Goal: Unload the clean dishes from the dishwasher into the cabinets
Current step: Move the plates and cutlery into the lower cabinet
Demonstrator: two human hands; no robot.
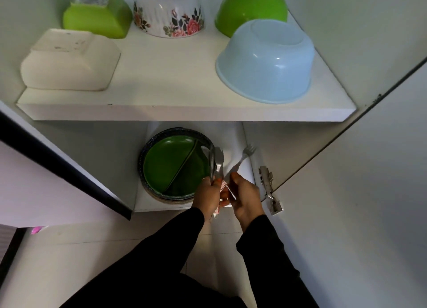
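White cabinet (300, 146), doors open, is being viewed from above; pale tiled floor (92, 250) is being shown below it.

Upper shelf (175, 95) is being occupied by five upturned vessels: a blue bowl (265, 60) at front right, a cream square dish (69, 60) at front left, a green round bowl (250, 7) at back right, a floral bowl (168, 9) at back centre, a green square dish (97, 14) at back left.

Lower shelf (235, 134) is being occupied by a green plate (171, 167), lying inside a dark-rimmed plate (147, 143) on a stack.

Black sleeves (161, 250) are being extended toward the lower shelf.

Door hinge (268, 187) is being shown at right, just beside the right hand.

Left hand (208, 198) is being kept closed around a bundle of cutlery (217, 163), whose upper ends are being held over the green plate's right edge. Red-and-white handles are being seen between the two hands.

Right hand (245, 197) is being kept closed, fingers pinching the handle of a fork (245, 155), whose tines are being pointed up and to the right, over bare lower shelf, apart from the bundle.
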